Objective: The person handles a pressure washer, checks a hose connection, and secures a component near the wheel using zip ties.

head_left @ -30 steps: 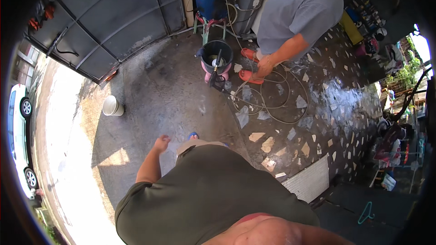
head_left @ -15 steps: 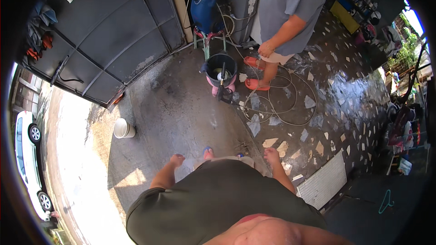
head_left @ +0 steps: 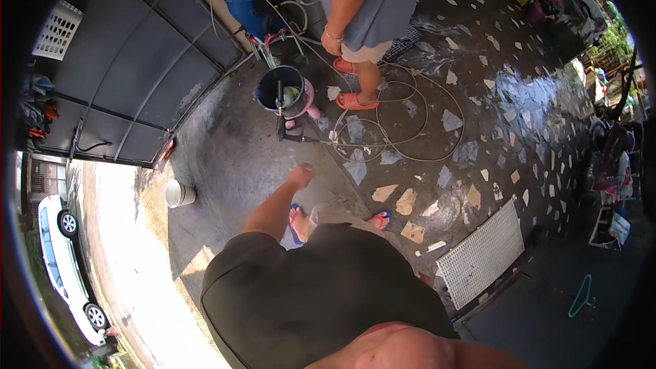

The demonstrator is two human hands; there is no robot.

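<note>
My left hand [head_left: 301, 176] reaches forward over the concrete, its fingers loosely curled with nothing seen in them. Ahead of it, a black spray gun [head_left: 280, 123] leans on the rim of a dark bucket [head_left: 260, 99], with its hose leading off to the right. A pale greenish thing [head_left: 292, 93] lies inside the bucket. The bucket rests on a pink stool [head_left: 311, 104]. My right hand is out of sight beside my dark shirt; only a sliver of skin shows there.
A person in grey [head_left: 379, 0] and orange slippers stands beyond the coiled hose [head_left: 427, 119]. A blue machine [head_left: 244, 14] stands by the dark gate [head_left: 143, 48]. A white bucket [head_left: 180, 193] is left; a white perforated panel [head_left: 482, 253] lies right. Stone pieces dot the floor.
I have stepped forward, nearer the dark bucket and hose. My left hand has swung forward and right; my right hand has dropped back out of sight.
</note>
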